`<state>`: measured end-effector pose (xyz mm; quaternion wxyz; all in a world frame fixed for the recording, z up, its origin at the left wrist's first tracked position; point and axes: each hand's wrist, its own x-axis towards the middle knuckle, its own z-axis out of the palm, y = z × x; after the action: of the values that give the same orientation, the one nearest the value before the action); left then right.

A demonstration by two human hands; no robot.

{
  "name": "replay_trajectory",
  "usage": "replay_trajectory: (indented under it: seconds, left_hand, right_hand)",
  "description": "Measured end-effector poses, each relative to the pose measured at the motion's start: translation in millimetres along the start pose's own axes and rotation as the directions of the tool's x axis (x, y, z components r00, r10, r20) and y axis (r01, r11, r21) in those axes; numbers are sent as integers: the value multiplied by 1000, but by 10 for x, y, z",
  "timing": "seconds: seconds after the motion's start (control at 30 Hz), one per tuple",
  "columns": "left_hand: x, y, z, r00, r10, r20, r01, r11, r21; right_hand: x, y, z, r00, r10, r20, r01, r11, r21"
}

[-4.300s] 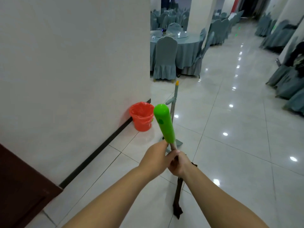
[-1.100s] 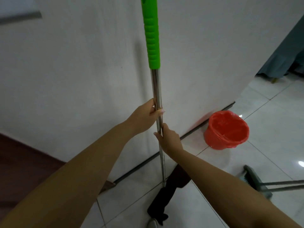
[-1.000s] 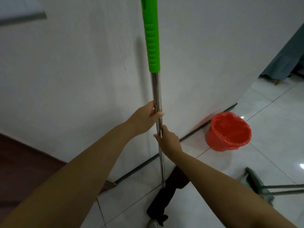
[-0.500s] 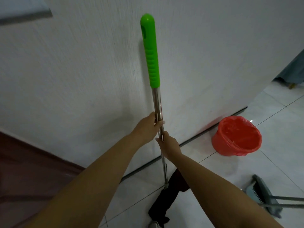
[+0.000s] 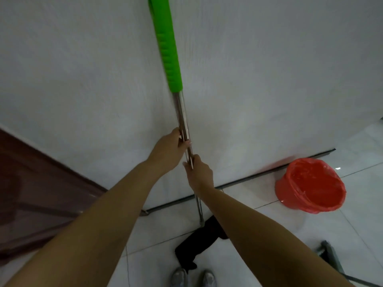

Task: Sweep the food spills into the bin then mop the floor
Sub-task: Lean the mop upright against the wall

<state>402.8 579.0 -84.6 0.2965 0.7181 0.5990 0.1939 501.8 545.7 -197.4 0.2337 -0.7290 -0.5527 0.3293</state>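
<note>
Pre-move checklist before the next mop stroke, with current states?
1. Left hand grips the mop pole: ok.
2. Right hand grips the pole lower down: ok.
3. Mop head on the floor: ok.
4. Red bin clear of the mop head: ok, off to the right.
5. Shoes clear of the mop head: not ok, right beside it.
6. Spills swept up: cannot tell.

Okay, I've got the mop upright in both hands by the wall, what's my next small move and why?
Probably lean the mop gently against the wall and let go. Both hands, left hand and right hand, grip its metal shaft, it stands near-upright at the wall, and its dark head rests on the floor.
</note>
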Motion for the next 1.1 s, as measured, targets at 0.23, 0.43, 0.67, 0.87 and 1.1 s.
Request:
replay_trajectory:
  seconds: [0.23, 0.43, 0.67, 0.87, 1.1]
  left_hand:
    - [-141, -87, 35, 996, -80, 50, 75, 994, 80]
    - [-19, -45, -200, 990, -3, 143, -8, 997, 76]
    - [-75, -165, -504, 971, 7, 237, -29, 995, 90]
    - [-251, -341, -421, 969, 10, 248, -22, 999, 48]
    - [-338, -560, -178, 998, 4, 56, -4, 1000, 0]
  right_hand:
    - [-51, -15, 63, 990, 6, 138, -2, 1000, -30]
    - [-127, -122, 43, 999, -37, -40, 37, 999, -4]
    - [-323, -384, 229, 993, 5, -118, 1, 999, 47]
    - [-354, -337, 368, 1000, 31, -3, -31, 999, 23]
    - [-281, -235, 404, 994, 11, 106, -13, 1000, 14]
